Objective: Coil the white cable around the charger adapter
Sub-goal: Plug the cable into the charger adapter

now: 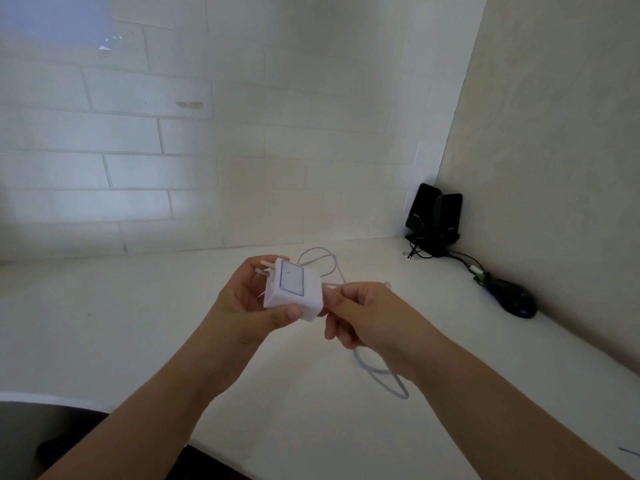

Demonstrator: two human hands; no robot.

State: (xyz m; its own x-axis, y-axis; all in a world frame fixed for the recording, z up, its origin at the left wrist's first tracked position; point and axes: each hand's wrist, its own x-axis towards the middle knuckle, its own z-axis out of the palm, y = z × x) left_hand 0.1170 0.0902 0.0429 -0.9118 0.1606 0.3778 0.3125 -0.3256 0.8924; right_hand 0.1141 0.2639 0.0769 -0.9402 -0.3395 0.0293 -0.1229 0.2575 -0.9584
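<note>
1. Fingers of the left hand [242, 299] clamp the charger adapter [292, 289] above the white surface [138, 323].
2. Right hand [367, 317] pinches the white cable [381, 370] just right of the adapter.
3. Loose cable loops trail on the surface, far and near.

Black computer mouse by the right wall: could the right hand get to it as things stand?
Probably not at once: the right hand is pinching the white cable, though nothing lies between it and the black computer mouse.
</note>
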